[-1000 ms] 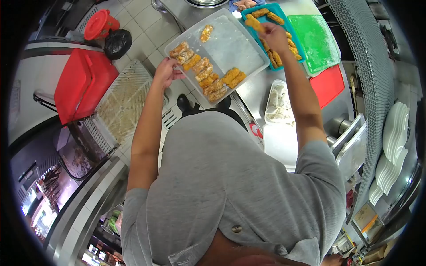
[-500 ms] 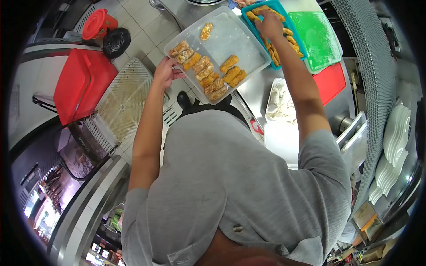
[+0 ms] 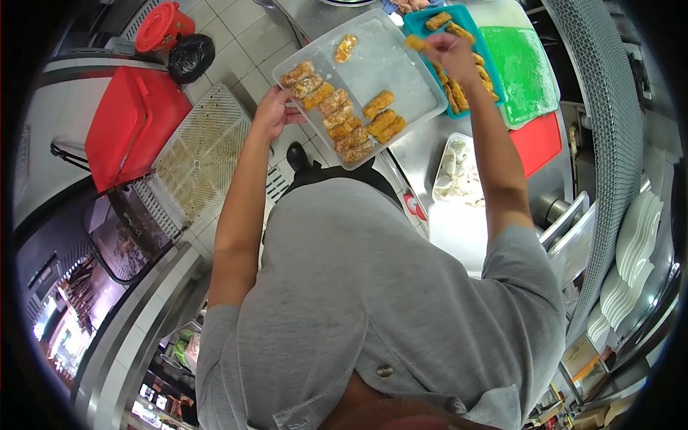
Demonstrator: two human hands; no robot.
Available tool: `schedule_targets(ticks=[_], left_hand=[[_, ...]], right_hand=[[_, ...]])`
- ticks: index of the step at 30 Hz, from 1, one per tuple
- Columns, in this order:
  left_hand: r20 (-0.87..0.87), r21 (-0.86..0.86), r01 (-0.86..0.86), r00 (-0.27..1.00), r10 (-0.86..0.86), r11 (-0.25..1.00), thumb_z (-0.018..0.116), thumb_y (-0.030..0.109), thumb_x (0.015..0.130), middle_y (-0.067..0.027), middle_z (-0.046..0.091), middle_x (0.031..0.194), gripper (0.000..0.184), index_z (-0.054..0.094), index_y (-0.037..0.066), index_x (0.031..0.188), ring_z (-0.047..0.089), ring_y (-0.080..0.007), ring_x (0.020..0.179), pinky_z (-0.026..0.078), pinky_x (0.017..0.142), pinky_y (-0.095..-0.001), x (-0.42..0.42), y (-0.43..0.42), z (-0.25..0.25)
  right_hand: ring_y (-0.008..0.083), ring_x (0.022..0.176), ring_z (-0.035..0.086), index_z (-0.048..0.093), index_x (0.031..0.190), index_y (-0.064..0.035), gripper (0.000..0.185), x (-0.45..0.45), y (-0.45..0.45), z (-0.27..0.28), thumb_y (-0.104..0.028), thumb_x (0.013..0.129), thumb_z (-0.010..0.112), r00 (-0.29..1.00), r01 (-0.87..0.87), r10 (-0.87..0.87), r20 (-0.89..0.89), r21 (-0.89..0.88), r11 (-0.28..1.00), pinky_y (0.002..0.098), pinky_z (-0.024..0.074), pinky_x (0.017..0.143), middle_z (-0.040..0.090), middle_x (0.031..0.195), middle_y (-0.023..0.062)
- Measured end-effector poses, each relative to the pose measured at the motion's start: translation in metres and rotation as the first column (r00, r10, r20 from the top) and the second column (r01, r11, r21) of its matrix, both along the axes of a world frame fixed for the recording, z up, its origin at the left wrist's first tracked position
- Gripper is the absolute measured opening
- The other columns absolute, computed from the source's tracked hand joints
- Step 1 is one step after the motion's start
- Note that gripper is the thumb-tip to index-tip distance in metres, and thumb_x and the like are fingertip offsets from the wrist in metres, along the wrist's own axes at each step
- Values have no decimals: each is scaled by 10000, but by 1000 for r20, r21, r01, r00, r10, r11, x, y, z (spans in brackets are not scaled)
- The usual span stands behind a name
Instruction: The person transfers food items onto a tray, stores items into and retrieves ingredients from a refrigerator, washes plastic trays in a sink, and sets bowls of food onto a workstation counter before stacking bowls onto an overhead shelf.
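Note:
My left hand grips the near left edge of a translucent plastic tray, fingers underneath it. Several coated brown and yellow rolls lie in it, most in a row along the near left side, with one roll apart at the far end. My right hand pinches a golden roll, smeared by motion, between the two containers. Beneath that hand a teal tray holds several more golden-brown rolls; the hand and forearm hide part of it.
Right of the teal tray lies a green board dusted white, above a red board. A container of pale pieces stands on the steel counter. At left are a red bin, a black bag and a floor grate.
My right hand has lifted a roll out of the teal tray and moved it toward the translucent tray. My left hand still holds the translucent tray. The whole view has shifted slightly.

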State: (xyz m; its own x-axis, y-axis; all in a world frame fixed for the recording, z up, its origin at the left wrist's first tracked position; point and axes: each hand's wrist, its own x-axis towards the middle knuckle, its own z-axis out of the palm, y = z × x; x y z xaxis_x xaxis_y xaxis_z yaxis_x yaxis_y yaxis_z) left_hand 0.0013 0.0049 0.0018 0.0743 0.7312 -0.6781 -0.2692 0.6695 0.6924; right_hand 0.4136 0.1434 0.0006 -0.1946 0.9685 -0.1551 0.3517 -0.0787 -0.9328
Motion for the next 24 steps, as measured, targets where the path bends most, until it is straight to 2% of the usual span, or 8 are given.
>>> schedule_targets(ticks=[3,8,11,14,15,17,19,24], left_hand=[[10,8,15,1000,-15,1000,566,162,885,-156,581,1154,455,414,27,1292,694,-317,851,622,701,-449,-1,2,-4],[-8,24,7,1000,-7,1000,564,177,893,-157,578,1147,459,410,24,1297,686,-323,837,616,670,-438,-6,-2,-12],[12,17,7,1000,-7,1000,561,182,895,-151,571,1137,450,411,24,1289,680,-324,834,611,653,-434,-4,0,-11],[1,-1,9,1000,-9,1000,555,183,896,-146,560,1131,443,410,24,1283,675,-325,841,610,652,-435,2,2,-3],[-11,-15,3,1000,-3,1000,553,183,896,-145,556,1131,441,409,23,1281,673,-326,844,611,654,-436,0,1,-2],[-19,3,6,1000,-6,1000,553,182,894,-146,556,1125,443,409,22,1282,670,-322,840,613,661,-436,0,1,-2],[-29,-2,10,1000,-10,1000,557,178,892,-150,563,1119,442,412,20,1280,668,-319,839,619,681,-442,1,1,-1],[-33,4,-3,999,3,1000,568,170,889,-161,565,1141,456,410,11,1286,680,-333,877,626,688,-438,5,1,6]], right_hand=[[179,801,655,722,990,-59,251,-46,-36,29,-8,744,725,903,-366,324,283,111,924,293,526,765,715,882,69],[221,901,654,717,989,-64,289,-79,-62,-8,47,733,642,748,-652,646,156,-10,758,322,517,821,706,975,88],[264,918,658,717,993,-81,305,-85,-69,27,34,733,606,721,-652,667,187,-142,744,359,520,841,699,984,114],[285,934,658,723,1002,-108,317,-67,-41,34,5,735,593,880,-440,366,302,228,869,395,521,846,699,984,131],[299,912,656,718,1023,-131,312,-56,-22,30,-45,750,594,893,-269,129,431,281,921,426,524,827,701,1002,134],[299,926,645,697,1069,-145,309,-29,20,28,-86,788,584,710,-246,-142,690,432,868,429,522,820,693,1036,113],[288,967,627,674,1097,-147,296,8,67,-11,-123,829,552,507,-532,-233,830,514,673,407,514,851,670,1106,94],[278,999,614,665,1074,-128,276,11,74,-6,-135,821,554,374,-551,-181,910,375,746,402,498,865,644,1166,63]])
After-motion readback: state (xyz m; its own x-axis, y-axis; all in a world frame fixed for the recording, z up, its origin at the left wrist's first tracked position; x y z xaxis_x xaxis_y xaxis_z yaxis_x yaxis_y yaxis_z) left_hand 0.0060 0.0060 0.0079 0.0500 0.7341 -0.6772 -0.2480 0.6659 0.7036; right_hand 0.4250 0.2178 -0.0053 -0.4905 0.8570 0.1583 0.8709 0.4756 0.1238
